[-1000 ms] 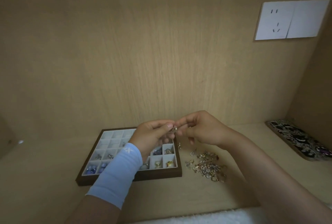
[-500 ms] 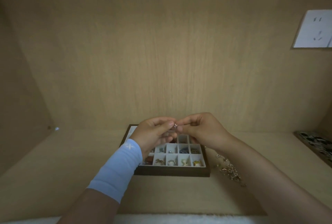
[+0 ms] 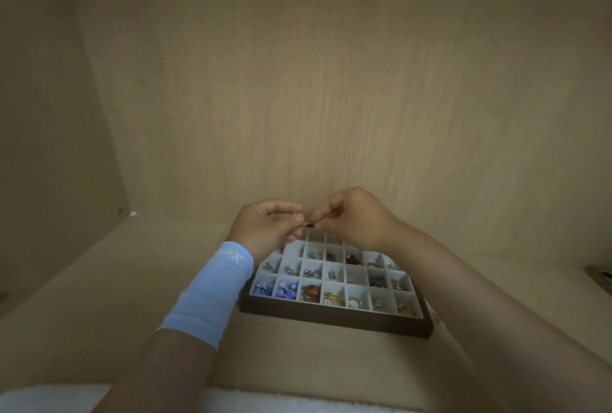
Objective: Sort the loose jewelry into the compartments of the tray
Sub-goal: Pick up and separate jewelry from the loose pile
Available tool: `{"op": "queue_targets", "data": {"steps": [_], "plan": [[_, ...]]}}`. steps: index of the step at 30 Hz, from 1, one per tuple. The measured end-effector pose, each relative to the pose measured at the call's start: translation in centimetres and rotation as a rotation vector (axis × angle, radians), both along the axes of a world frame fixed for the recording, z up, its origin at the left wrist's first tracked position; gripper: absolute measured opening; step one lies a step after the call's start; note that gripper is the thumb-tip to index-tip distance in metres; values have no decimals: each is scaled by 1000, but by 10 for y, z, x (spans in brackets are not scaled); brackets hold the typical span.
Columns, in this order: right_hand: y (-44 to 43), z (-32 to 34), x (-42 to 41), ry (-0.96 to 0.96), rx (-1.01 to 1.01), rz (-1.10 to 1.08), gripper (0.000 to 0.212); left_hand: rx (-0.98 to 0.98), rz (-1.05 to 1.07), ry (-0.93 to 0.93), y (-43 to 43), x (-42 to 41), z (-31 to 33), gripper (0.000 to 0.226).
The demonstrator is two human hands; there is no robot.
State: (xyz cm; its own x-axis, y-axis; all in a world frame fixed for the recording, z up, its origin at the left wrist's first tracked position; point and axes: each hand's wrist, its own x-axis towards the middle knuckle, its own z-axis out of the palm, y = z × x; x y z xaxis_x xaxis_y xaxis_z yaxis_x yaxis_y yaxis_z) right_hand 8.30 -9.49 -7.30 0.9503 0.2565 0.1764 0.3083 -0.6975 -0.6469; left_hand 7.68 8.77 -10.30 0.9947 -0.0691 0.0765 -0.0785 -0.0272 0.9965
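Both L hand [image 3: 268, 229] + R hand [image 3: 356, 222] pinch jewelry pc [image 3: 308, 224] over tray [image 3: 331, 321] | wristband [image 3: 212, 293] logo unreadable

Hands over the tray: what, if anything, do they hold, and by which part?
The left hand and right hand pinch a small jewelry piece between their fingertips, above the tray; which part cannot be told.
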Motion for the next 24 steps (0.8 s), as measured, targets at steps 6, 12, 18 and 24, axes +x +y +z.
{"op": "queue_targets", "data": {"steps": [6, 12, 18, 24], "plan": [[12, -15, 12, -13, -541, 42, 11, 154, 23, -77, 10, 12, -13, 13], [23, -19, 17, -62, -661, 68, 5, 247, 14, -119, 10, 16, -22, 17], [1, -8, 13, -44, -519, 1, 9, 332, 28, -174, 0, 15, -22, 11], [-50, 1, -5, -6, -353, -142, 7, 641, -132, -189, -19, 15, -27, 12]]}}
